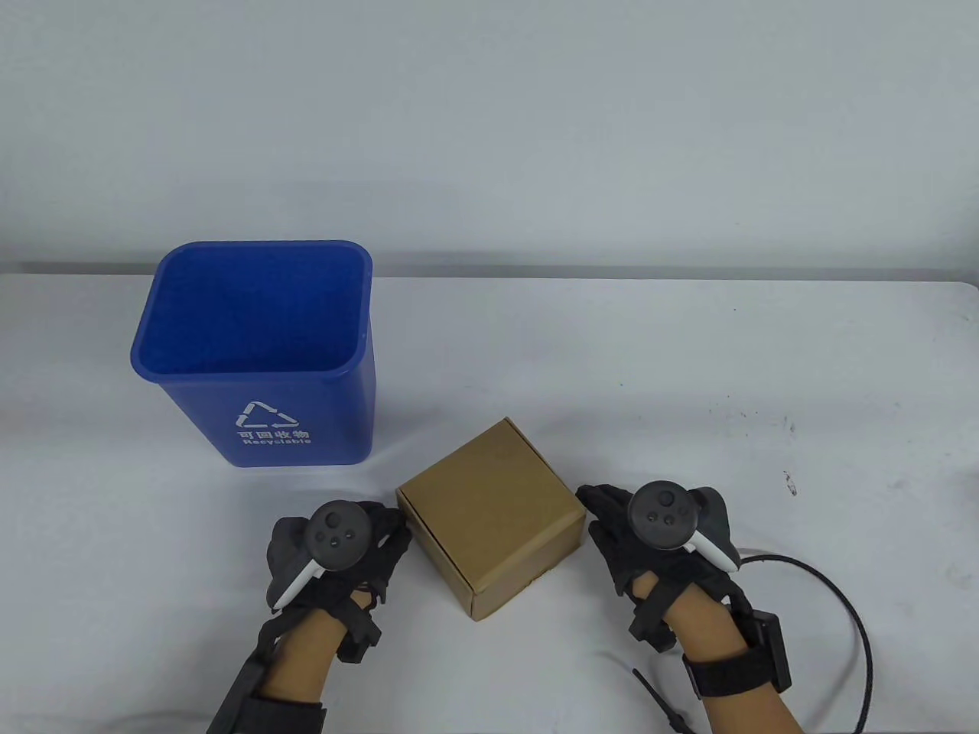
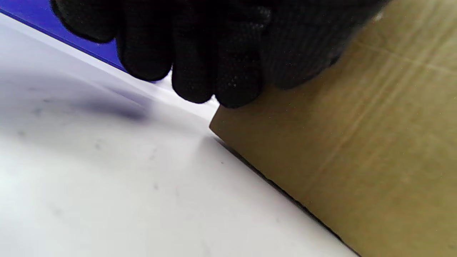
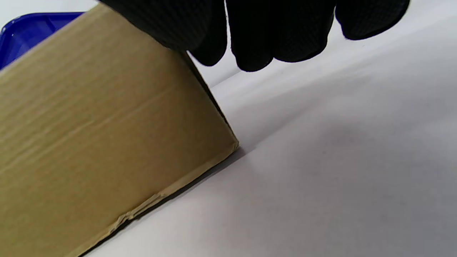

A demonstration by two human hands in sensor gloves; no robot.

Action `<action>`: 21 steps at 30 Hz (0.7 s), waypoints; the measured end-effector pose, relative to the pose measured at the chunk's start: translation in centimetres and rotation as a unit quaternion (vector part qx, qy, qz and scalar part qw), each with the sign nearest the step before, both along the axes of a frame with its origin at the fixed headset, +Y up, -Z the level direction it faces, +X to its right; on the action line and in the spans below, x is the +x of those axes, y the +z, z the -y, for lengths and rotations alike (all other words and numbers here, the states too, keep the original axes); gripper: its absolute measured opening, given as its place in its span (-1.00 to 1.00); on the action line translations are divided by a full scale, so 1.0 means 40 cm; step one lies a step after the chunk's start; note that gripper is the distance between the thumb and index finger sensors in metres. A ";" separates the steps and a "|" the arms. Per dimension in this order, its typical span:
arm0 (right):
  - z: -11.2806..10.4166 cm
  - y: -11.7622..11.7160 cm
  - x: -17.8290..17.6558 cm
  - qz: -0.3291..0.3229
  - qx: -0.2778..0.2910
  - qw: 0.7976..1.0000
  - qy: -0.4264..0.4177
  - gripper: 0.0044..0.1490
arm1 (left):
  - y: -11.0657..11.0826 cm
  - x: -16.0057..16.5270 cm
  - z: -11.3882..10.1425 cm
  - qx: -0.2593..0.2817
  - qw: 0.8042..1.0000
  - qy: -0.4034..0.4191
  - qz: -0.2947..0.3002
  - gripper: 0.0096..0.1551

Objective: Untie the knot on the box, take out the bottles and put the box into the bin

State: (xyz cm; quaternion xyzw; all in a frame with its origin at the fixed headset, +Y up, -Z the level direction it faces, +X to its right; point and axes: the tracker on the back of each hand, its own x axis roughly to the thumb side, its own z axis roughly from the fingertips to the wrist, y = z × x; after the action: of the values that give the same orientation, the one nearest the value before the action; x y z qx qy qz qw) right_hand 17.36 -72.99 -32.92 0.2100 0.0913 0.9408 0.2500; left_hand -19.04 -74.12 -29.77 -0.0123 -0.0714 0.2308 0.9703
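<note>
The box [image 1: 489, 512] stood closed on the table [image 1: 688, 367], w/ the left hand [image 1: 336, 547] just beside its left wall and the right hand [image 1: 650, 539] just beside its right wall, so both sides were blocked. The bin [image 1: 260, 359] stood behind-left of the box, mouth open upward, w/ a narrow strip of table between them. Right half of the table was free, also the strip behind the box.

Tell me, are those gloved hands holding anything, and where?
Both flank the cardboard box: left hand and right hand at opposite sides. Actual grip cannot be told.
</note>
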 end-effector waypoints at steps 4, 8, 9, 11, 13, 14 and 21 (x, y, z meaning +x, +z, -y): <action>-0.004 0.003 -0.010 -0.010 0.011 1.000 0.015 -0.39 | 0.000 0.005 0.003 -0.001 1.000 -0.003 0.010 -0.44; 0.003 0.007 -0.026 -0.035 -0.003 0.999 0.011 -0.43 | -0.001 0.017 0.007 -0.008 1.000 -0.009 0.023 -0.43; 0.006 0.008 -0.032 -0.042 -0.006 0.999 0.011 -0.44 | -0.001 0.020 0.008 -0.009 1.000 -0.012 0.027 -0.43; 0.011 0.010 -0.044 -0.050 -0.012 0.999 0.017 -0.44 | -0.003 0.022 0.010 -0.010 0.999 -0.017 0.030 -0.45; 0.017 0.012 -0.054 -0.053 -0.010 0.998 0.030 -0.42 | -0.003 0.022 0.010 -0.014 0.999 -0.016 0.035 -0.46; 0.021 0.012 -0.059 -0.054 -0.012 0.998 0.039 -0.41 | -0.003 0.022 0.011 -0.018 0.999 -0.014 0.040 -0.46; 0.052 0.015 -0.096 -0.057 0.013 0.993 0.105 -0.40 | -0.004 0.044 0.029 -0.041 0.994 -0.061 0.076 -0.45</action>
State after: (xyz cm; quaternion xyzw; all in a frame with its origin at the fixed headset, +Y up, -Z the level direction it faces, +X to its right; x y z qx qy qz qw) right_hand 13.50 -75.06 -32.33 0.2562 0.1147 0.9493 0.1416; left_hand -17.29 -75.28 -29.93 -0.0740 -0.1345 0.1723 0.9730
